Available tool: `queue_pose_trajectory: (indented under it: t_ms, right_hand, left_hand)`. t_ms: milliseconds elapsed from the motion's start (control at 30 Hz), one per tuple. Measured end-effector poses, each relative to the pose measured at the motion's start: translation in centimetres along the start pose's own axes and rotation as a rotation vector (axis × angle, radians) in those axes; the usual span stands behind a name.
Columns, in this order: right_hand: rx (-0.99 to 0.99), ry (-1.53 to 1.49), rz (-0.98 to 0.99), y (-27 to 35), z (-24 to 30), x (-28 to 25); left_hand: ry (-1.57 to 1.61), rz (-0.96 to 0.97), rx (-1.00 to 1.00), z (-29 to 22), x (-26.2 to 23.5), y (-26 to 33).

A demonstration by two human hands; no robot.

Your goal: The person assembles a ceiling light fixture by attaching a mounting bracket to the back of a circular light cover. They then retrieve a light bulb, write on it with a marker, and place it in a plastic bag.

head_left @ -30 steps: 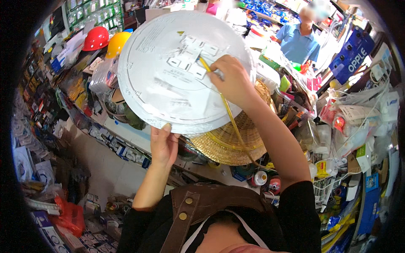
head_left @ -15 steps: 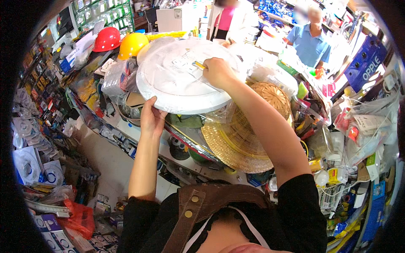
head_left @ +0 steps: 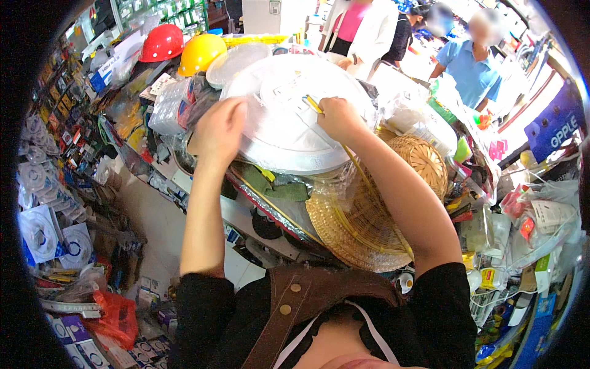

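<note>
A large round white disc, like a ceiling lamp (head_left: 289, 138) in clear plastic film, rests on the heaped counter in front of me. My right hand (head_left: 341, 118) is closed over it, gripping a slim yellow strip (head_left: 312, 103) that sticks out past the fingers toward the disc's middle. Below that hand a thin yellow line runs down across a woven straw hat (head_left: 362, 227); whether it is the same piece I cannot tell. At the disc's left rim my left hand (head_left: 218, 132) is smeared by motion, its fingers unclear.
Red (head_left: 162, 43) and yellow hard hats (head_left: 201, 54) lie at the far left, beside a clear round lid (head_left: 236, 64). Packaged goods crowd both sides. Across the counter stand several people, one in a blue shirt (head_left: 470, 72). A red bag (head_left: 117, 320) lies lower left.
My left hand has let go of the disc's near edge and moved up beside its left rim. My right hand still grips the yellow strip; more yellow now shows below it.
</note>
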State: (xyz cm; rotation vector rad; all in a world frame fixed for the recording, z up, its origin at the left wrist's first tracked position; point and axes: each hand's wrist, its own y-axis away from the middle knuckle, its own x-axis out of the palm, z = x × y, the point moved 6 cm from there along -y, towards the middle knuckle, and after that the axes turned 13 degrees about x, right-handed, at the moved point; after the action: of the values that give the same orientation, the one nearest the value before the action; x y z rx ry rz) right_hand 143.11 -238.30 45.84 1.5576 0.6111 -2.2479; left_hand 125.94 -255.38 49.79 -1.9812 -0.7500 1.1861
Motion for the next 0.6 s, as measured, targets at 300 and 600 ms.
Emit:
queue_pose_trajectory:
  t_ms: [300, 600]
  right_hand:
    - [-0.048, -0.053, -0.043, 1.0, 0.5, 0.2]
    - [-0.008, -0.064, -0.021, 0.5, -0.1, 0.4]
  left_hand:
    - [0.021, 0.449, 0.408, 5.2, 12.3, -5.9]
    - [0.001, 0.428, 0.468, 4.6, 12.2, -4.9]
